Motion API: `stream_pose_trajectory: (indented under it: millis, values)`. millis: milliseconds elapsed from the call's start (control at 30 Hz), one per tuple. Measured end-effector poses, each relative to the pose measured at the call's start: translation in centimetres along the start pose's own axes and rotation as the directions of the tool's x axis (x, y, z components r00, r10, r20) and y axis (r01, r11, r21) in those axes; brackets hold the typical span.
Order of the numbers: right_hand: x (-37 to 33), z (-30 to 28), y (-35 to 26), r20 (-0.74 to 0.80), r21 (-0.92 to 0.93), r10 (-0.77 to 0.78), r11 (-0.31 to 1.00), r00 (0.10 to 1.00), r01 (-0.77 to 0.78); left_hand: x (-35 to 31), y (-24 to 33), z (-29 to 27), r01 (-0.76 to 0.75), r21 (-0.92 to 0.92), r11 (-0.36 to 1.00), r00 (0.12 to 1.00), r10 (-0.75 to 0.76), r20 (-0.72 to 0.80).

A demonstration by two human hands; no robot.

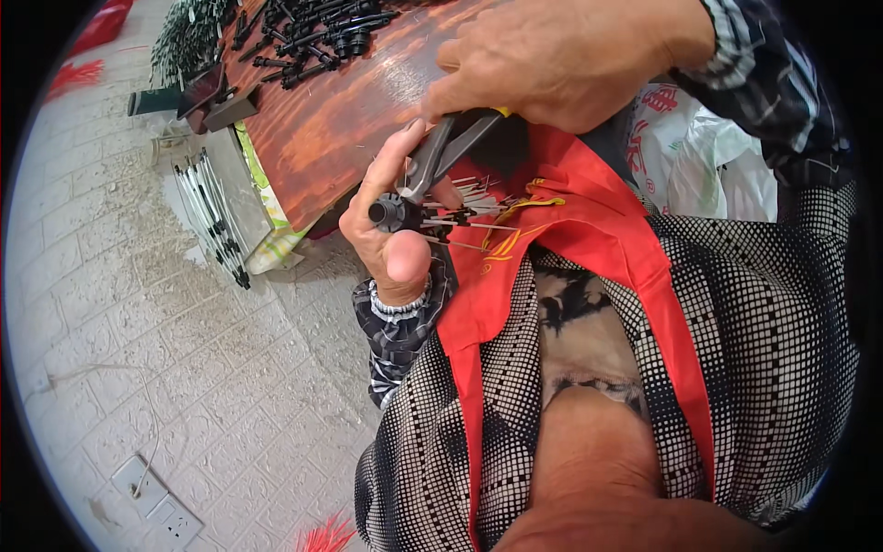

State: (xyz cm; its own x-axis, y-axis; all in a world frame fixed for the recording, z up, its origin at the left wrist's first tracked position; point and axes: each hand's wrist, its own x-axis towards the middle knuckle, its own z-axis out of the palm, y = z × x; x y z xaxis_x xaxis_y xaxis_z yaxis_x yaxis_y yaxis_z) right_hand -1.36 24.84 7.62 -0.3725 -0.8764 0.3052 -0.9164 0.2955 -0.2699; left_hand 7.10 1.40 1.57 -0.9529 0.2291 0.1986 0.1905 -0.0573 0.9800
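Note:
My left hand (375,241) is closed around a black ribbed cylindrical part (391,213); its index finger points up and its thumb lies below. Thin pale rods with black fittings (460,219) fan out from that part toward the right, over my red apron (589,189). In my right hand (552,69), above and to the right, is a dark plier-like tool (451,152) with a bit of yellow at its handle. The tool's near end meets the ribbed part; its exact jaws are partly hidden.
A reddish wooden table (313,152) carries a pile of black plastic parts (317,37). Left of it are a dark green bristly bundle (189,41) and a bunch of thin rods (213,221). White plastic bags (717,166) lie at the right. Wall sockets (156,501) show lower left.

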Motion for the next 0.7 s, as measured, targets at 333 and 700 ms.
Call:
stream_pose_trajectory:
  millis: [333,700]
  values:
    - [-0.6,-0.1,-1.7,0.019,-0.189,-0.141,0.972,0.99,0.142,-0.1,-0.1,0.1,0.028,-0.008,1.0,0.997,-0.028,-0.078]
    - [0.2,1.0,-2.9,-0.059,-0.352,0.018,0.935,0.998,-0.037,-0.1,0.2,-0.2,0.04,-0.011,0.999,0.994,-0.041,-0.103]
